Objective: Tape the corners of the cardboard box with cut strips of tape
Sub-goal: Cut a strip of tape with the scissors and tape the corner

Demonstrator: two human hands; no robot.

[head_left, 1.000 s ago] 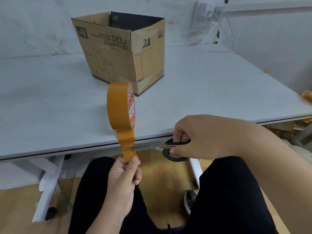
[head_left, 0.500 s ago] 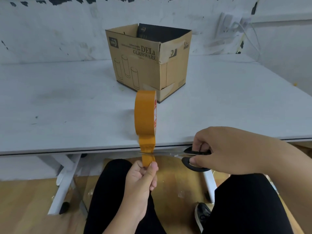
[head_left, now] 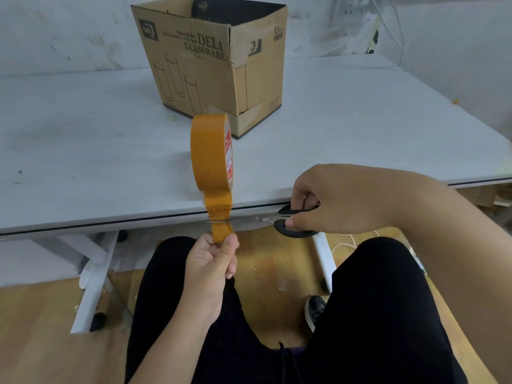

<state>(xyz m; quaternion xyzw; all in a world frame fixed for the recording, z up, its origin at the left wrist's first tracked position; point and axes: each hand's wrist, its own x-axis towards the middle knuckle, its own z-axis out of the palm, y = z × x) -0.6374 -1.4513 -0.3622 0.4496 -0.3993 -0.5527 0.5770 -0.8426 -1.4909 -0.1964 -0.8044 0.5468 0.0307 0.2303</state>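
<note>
An orange tape roll point(head_left: 212, 151) stands on edge near the table's front edge. A short strip point(head_left: 220, 217) hangs from it over the edge. My left hand point(head_left: 212, 261) pinches the strip's lower end between thumb and fingers. My right hand point(head_left: 340, 200) grips black-handled scissors point(head_left: 291, 223), whose blades lie level across the strip just above my left fingers. The open brown cardboard box point(head_left: 210, 65), printed "DELI GLASSWARE", sits behind the roll on the table.
The white table point(head_left: 83, 139) stretches left and right of the box. Its white legs point(head_left: 94, 281) stand on a wooden floor. My legs in black trousers point(head_left: 360, 314) are under the front edge. Cables point(head_left: 388, 26) hang on the wall at the back right.
The view has shifted between frames, bringing the box and the roll nearer. Both hands keep their hold, with the scissor blades still across the strip.
</note>
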